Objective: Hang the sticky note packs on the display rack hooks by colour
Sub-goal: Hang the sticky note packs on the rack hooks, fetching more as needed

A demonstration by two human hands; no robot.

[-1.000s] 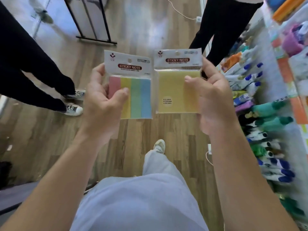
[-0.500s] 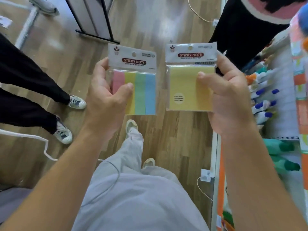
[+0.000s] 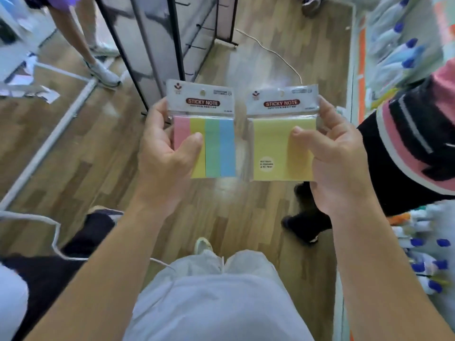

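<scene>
- Just on the near side of the display rack [image 3: 177,33], two sticky note packs are held up side by side, upright, with a narrow gap between them.
- The left hand [image 3: 162,156] grips the striped pack [image 3: 214,134], which has pink, yellow, green and blue bands. The thumb presses on the front and the fingers curl behind the left edge.
- The right hand [image 3: 337,163] grips the yellow pack [image 3: 275,143] the same way, thumb on the front and fingers behind the right edge.
- The hands are apart, each clamped on its own pack.
- Each pack has a header card reading "STICKY NOTE" with a hang hole at the top. Neither pack is on the rack yet.
- Black hooks [image 3: 194,46] jut from the rack's pale panel.
- A white cable [image 3: 278,55] trails across the wooden floor [image 3: 246,205], right of the rack's foot.
- Further right of the rack is a blurred shelf of blue-capped bottles [image 3: 403,62].
- A bystander's pink-and-black striped top [image 3: 406,143] shows right of the rack, nearer the camera.
- Another person's white shoe [image 3: 105,72] stands just left of the rack.
</scene>
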